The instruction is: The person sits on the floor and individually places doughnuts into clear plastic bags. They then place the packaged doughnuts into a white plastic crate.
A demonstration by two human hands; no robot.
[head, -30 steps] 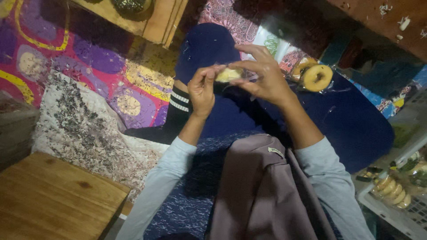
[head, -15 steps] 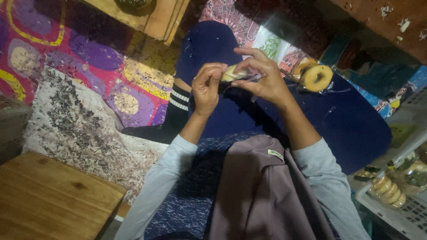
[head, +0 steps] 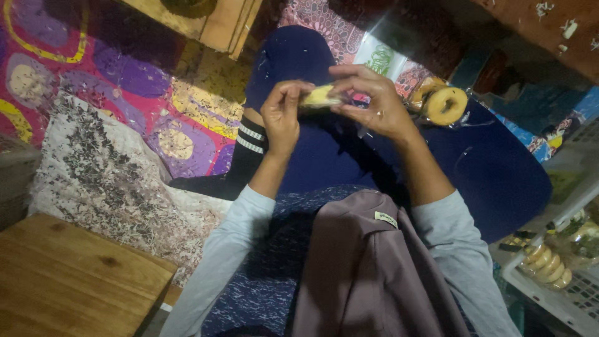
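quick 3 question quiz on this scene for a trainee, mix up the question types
1. True or false: both hands hold the same pale yellow piece of food.
2. Multiple choice: where does the ring-shaped pastry in clear wrap lie? A) on the wooden board B) on the person's dark blue lap C) in the white basket
3. Short answer: what is in the white basket at the lower right?

Key
1. True: the left hand and the right hand pinch it from either end.
2. B, just beyond the right hand.
3. More round pale pastries in clear packs.
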